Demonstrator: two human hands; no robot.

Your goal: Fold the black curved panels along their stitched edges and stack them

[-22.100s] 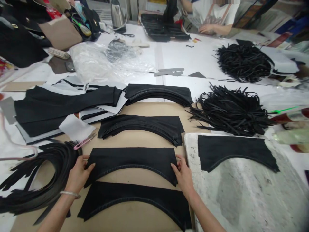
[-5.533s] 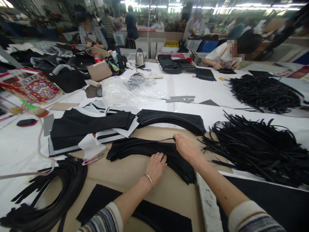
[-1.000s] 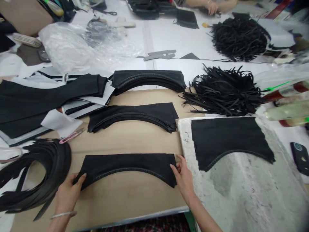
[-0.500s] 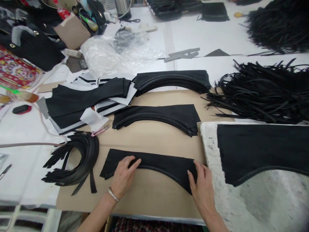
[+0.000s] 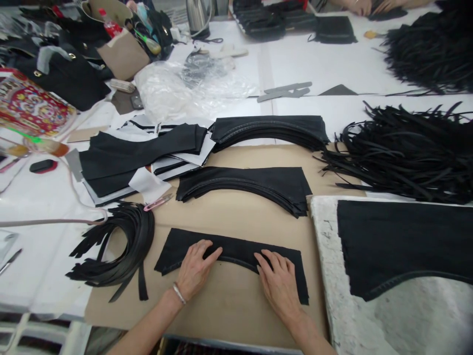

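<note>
A black curved fabric panel [image 5: 236,251] lies flat on the tan board, its arched edge toward me. On its left part rests my left hand [image 5: 195,266], thumb and fingers apart along the curved edge. My right hand [image 5: 277,278] lies over the right part of the panel, fingertips on the fabric and fingers spread. Neither hand grips anything. Just beyond is a stack of similar curved black panels [image 5: 244,178], with another stack [image 5: 269,127] farther back. At my left lies a coil of black strips [image 5: 136,241].
A pale stone slab [image 5: 325,246] at right carries another black panel [image 5: 402,241]. Behind it spreads a heap of black strips [image 5: 414,153]. Pink-handled snips [image 5: 157,203] lie by loose black pieces [image 5: 140,153]. Another person's hands [image 5: 373,7] show at the far edge.
My right hand has slid left from the panel's right end toward its middle. My left hand stays at about the same place on the fabric. The camera view has shifted slightly.
</note>
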